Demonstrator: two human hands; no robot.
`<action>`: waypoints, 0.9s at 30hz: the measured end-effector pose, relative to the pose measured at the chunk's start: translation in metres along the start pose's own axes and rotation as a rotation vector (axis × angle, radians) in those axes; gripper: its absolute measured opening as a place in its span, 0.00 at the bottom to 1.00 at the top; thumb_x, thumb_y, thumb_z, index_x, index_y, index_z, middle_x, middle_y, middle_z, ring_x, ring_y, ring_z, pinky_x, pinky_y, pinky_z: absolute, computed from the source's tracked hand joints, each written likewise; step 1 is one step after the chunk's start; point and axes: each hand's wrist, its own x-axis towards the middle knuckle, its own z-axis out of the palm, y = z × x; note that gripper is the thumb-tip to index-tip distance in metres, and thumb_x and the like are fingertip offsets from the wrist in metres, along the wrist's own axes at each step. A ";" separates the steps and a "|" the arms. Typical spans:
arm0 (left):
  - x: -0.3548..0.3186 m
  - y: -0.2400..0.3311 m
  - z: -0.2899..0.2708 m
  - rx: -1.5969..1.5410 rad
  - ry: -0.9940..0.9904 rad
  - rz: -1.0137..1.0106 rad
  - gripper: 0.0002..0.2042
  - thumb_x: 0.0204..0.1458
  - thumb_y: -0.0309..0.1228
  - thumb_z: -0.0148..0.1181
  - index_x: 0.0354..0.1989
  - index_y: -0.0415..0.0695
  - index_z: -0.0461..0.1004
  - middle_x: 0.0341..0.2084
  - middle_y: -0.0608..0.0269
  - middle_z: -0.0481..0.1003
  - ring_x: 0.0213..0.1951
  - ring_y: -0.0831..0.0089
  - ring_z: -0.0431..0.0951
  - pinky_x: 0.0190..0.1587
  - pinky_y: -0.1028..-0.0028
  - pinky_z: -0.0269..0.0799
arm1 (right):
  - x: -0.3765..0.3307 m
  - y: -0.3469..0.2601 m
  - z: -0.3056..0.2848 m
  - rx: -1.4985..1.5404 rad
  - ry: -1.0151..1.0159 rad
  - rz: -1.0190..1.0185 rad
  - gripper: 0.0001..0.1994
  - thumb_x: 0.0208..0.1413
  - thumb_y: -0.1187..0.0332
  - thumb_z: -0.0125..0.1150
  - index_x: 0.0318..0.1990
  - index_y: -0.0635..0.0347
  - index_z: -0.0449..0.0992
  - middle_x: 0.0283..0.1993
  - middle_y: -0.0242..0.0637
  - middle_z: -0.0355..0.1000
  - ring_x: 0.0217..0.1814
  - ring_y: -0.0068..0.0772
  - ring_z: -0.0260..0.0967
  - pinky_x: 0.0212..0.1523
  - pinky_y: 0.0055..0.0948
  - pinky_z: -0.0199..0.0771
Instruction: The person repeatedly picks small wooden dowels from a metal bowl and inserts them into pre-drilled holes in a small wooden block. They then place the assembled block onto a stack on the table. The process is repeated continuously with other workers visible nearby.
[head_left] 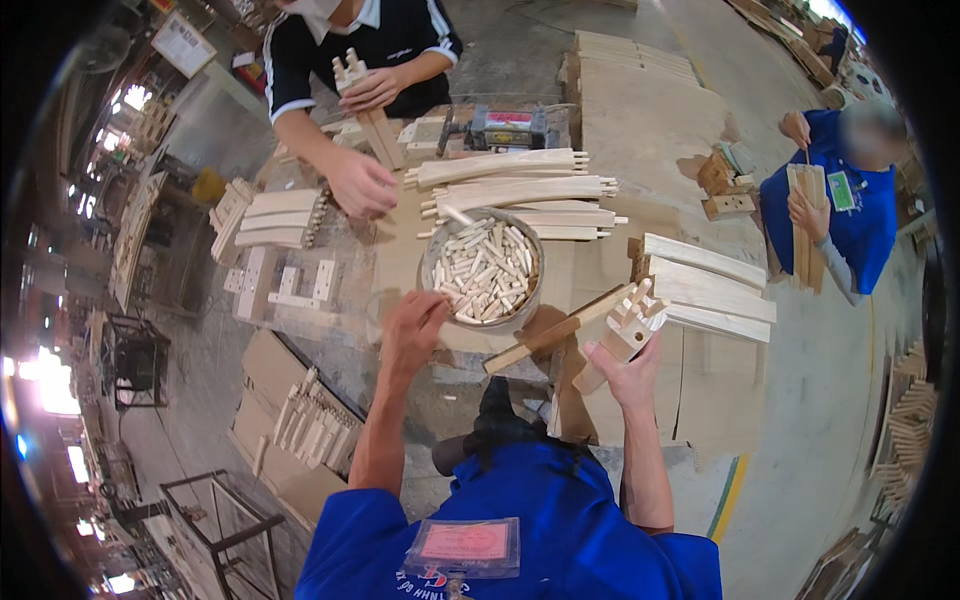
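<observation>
Overhead, the head view looks down on a cluttered wooden worktable. The left hand hangs over the near left rim of a round metal bowl heaped with short wooden dowels; its fingers are curled together at the rim, though whether they pinch a dowel I cannot tell. The right hand sits to the right of the bowl and nearer, fingers clamped around the lower end of a pale wooden block, which has dowel pegs sticking up from its far end. A long wooden strip lies tilted between the bowl and that block, touching or just beside the block.

Beyond the bowl, slotted wooden rails lie stacked across the table, their right ends close to the bowl's far edge. Right of the block, a stack of flat boards leaves only a narrow gap. Bare tabletop shows between bowl and near edge, under the left forearm.

On the far side, a person in a black shirt holds a pegged piece in one hand and touches the table with the other. At far right, a person in blue holds upright slats, well apart from the bowl, with open concrete floor between.
</observation>
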 end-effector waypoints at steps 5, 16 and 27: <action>0.047 0.009 0.046 0.366 -0.218 0.452 0.10 0.54 0.32 0.61 0.41 0.40 0.80 0.33 0.51 0.79 0.38 0.51 0.78 0.44 0.60 0.75 | 0.004 -0.011 0.017 0.040 -0.062 -0.010 0.37 0.40 0.69 0.81 0.59 0.63 0.66 0.50 0.37 0.72 0.49 0.28 0.71 0.51 0.33 0.75; 0.040 0.120 -0.017 -0.169 -0.324 0.507 0.09 0.51 0.24 0.65 0.41 0.41 0.79 0.29 0.61 0.76 0.28 0.69 0.73 0.33 0.72 0.69 | 0.000 -0.019 0.036 -0.037 -0.080 -0.062 0.35 0.40 0.66 0.82 0.57 0.63 0.69 0.49 0.37 0.76 0.50 0.28 0.73 0.53 0.32 0.74; 0.016 0.187 -0.014 0.083 -0.293 0.835 0.12 0.44 0.22 0.68 0.38 0.44 0.77 0.40 0.58 0.72 0.42 0.59 0.74 0.43 0.63 0.69 | -0.005 -0.018 0.043 -0.070 -0.138 -0.095 0.37 0.38 0.62 0.83 0.56 0.61 0.70 0.49 0.42 0.77 0.51 0.36 0.77 0.53 0.36 0.76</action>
